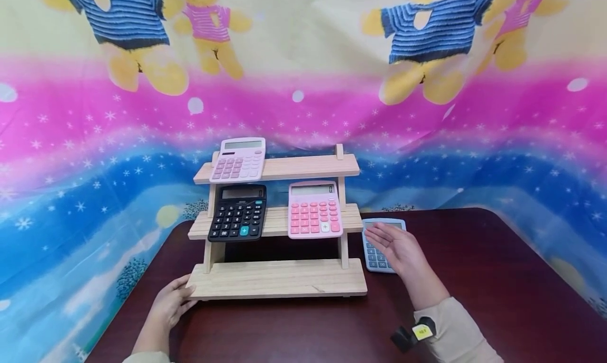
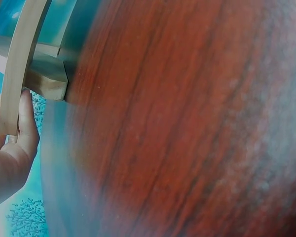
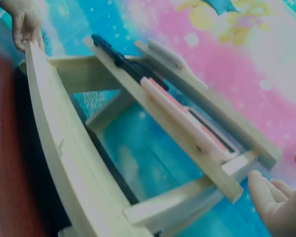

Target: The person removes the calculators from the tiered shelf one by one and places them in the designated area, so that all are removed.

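Note:
A three-tier wooden display stand (image 1: 280,280) stands on the table. My left hand (image 1: 172,302) pinches the left end of its bottom board, thumb and fingers on opposite faces in the left wrist view. My right hand (image 1: 397,247) is held with straight fingers off the stand's right side, touching nothing in the right wrist view. It partly hides a blue calculator (image 1: 383,264) lying on the table. On the middle tier lean a black calculator (image 1: 239,213) at left and a pink calculator (image 1: 314,210) at right. A pale pink calculator (image 1: 238,160) leans at the top tier's left end.
The dark red-brown table (image 1: 493,278) has a rounded far right corner. Behind it hangs a colourful cloth (image 1: 303,94) printed with bears and snowflakes. A black strap with a yellow tag (image 1: 422,331) is around my right wrist.

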The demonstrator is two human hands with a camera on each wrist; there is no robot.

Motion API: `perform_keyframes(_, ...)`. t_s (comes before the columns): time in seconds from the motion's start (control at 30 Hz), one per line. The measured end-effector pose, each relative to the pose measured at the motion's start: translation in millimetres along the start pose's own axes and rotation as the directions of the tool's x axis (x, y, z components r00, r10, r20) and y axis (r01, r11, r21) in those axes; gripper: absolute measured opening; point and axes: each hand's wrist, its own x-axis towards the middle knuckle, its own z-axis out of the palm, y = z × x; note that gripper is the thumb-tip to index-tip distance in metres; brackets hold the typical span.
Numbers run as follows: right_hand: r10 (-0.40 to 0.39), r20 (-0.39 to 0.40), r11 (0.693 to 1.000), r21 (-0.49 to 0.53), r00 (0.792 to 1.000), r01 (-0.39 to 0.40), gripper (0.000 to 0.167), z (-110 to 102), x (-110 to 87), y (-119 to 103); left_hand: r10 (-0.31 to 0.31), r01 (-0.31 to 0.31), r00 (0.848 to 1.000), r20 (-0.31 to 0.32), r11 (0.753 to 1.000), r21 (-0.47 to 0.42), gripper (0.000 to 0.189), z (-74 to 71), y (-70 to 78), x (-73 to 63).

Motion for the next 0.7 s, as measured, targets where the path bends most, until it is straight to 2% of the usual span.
perform_keyframes(0.1,0.045,-0.017,0.999,-0.022,0.999,-0.045,0.062,34,-16.1,-17,-0.005,0.005,1.0,0.002,1.0,-0.012,0.062,-0.8,1.1,-1.3)
perform_keyframes(0.2,0.079,-0.028,0.997,0.003,0.996,-0.079,0.05,51,-21.8,-26,-0.008,0.008,1.0,0.004,1.0,-0.024,0.062,-1.1,1.6,-2.0)
perform_keyframes(0.33,0.092,-0.043,0.996,0.005,0.995,-0.092,0.038,62,-20.2,-29,-0.008,0.008,1.0,-0.001,1.0,-0.03,0.063,-0.8,0.9,-2.2)
perform_keyframes(0.5,0.092,-0.045,0.996,-0.009,0.995,-0.092,0.048,71,-13.4,-25,0.0,0.0,1.0,-0.013,1.0,-0.005,0.06,-0.5,0.0,-1.7)
perform_keyframes(0.7,0.078,-0.02,0.997,0.008,0.997,-0.077,0.044,85,-6.4,-22,0.004,-0.004,1.0,-0.017,1.0,0.016,0.059,0.2,-0.4,-1.3)
